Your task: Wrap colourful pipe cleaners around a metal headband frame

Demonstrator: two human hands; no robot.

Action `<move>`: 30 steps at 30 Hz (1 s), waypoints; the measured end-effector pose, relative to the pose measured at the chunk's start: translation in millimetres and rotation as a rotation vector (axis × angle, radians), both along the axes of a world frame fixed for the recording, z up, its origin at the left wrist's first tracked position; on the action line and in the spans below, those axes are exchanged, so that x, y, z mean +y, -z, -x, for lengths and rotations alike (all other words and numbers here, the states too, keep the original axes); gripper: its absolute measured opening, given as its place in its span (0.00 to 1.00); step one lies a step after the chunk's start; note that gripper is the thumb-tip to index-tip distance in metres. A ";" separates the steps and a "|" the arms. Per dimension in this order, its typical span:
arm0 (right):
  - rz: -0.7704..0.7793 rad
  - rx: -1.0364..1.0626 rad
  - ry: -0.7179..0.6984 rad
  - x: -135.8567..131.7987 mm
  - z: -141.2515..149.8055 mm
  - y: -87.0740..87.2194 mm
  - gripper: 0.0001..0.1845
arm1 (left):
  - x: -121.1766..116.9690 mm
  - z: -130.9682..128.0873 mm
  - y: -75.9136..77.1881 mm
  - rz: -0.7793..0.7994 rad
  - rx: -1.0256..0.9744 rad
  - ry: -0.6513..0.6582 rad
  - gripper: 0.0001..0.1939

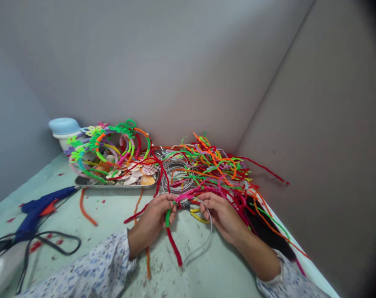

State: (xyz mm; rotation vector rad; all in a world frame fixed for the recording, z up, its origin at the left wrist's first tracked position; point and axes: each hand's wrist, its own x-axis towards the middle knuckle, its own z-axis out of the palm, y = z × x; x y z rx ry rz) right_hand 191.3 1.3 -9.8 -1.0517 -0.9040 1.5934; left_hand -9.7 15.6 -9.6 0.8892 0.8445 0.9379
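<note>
My left hand (161,212) pinches a thin grey wire hoop (211,231) at a stretch wrapped in pipe cleaner. A green wrapped section (168,218) comes out below these fingers, and a red fuzzy end (174,248) hangs toward the table. Between the two hands runs a bright pink pipe cleaner (188,194). My right hand (220,213) is closed at the other side of the hoop, fingertips on the pink strand and wire. Bare wire curves down from there. Partly hidden just behind the hands lie yellow-handled scissors (199,217).
Behind the hands are a coil of wire (177,176) and a tangled pipe cleaner heap (219,163). At left, wrapped hoops (113,145) rest on a metal tray (113,186) of discs, near a blue-lidded container (65,130). A blue glue gun (40,209) trails its cord. Walls stand behind and right.
</note>
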 end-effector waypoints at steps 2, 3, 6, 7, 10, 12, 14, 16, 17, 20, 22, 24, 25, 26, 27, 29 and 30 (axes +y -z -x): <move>0.012 0.008 0.005 -0.5 0.3 -1.1 0.09 | -0.3 0.3 0.3 0.008 -0.001 -0.014 0.11; 0.018 0.011 0.009 -0.6 0.3 -1.4 0.10 | -0.3 0.5 0.5 0.013 -0.001 -0.021 0.11; 0.021 0.016 0.016 -0.8 0.2 -1.3 0.11 | 0.0 0.5 1.1 0.030 -0.009 -0.048 0.11; 0.015 0.018 0.018 -0.8 0.2 -1.1 0.12 | 0.1 0.4 1.2 0.035 -0.015 -0.055 0.11; -0.004 0.030 0.027 -0.4 0.1 0.1 0.12 | 0.2 0.1 0.7 0.049 -0.041 -0.072 0.12; -0.011 0.034 0.032 0.1 0.3 0.7 0.12 | 0.3 0.1 0.1 0.055 -0.056 -0.078 0.13; -0.009 0.031 0.037 0.4 0.4 1.2 0.13 | 0.5 0.0 -0.2 0.058 -0.059 -0.083 0.13; -0.009 0.032 0.042 0.4 0.6 1.8 0.13 | 1.1 -0.3 -0.2 0.059 -0.058 -0.084 0.12; -0.010 0.035 0.045 0.3 0.6 2.1 0.13 | 1.5 -0.5 0.0 0.058 -0.058 -0.083 0.12; -0.017 0.042 0.055 -0.1 0.7 3.2 0.13 | 2.7 -1.4 1.0 0.045 -0.050 -0.079 0.11; -0.017 0.040 0.060 -0.1 0.8 3.4 0.13 | 2.9 -1.7 1.9 0.039 -0.033 -0.074 0.09; -0.018 0.039 0.057 0.0 0.8 3.1 0.13 | 2.4 -1.6 2.8 0.036 -0.019 -0.066 0.06; -0.019 0.038 0.052 0.1 0.8 2.7 0.12 | 1.9 -1.6 3.2 0.032 -0.015 -0.060 0.06; -0.018 0.038 0.045 0.2 0.8 2.4 0.12 | 1.4 -1.5 3.5 0.027 -0.013 -0.055 0.06; -0.015 0.038 0.037 0.2 0.8 2.2 0.12 | 0.8 -1.4 3.7 0.020 -0.012 -0.048 0.08; -0.007 0.032 0.015 0.1 0.7 2.3 0.12 | -0.2 -1.4 3.6 0.008 -0.003 -0.032 0.10; -0.007 0.025 0.002 0.0 0.7 2.6 0.12 | -0.7 -1.5 3.3 0.004 0.010 -0.017 0.11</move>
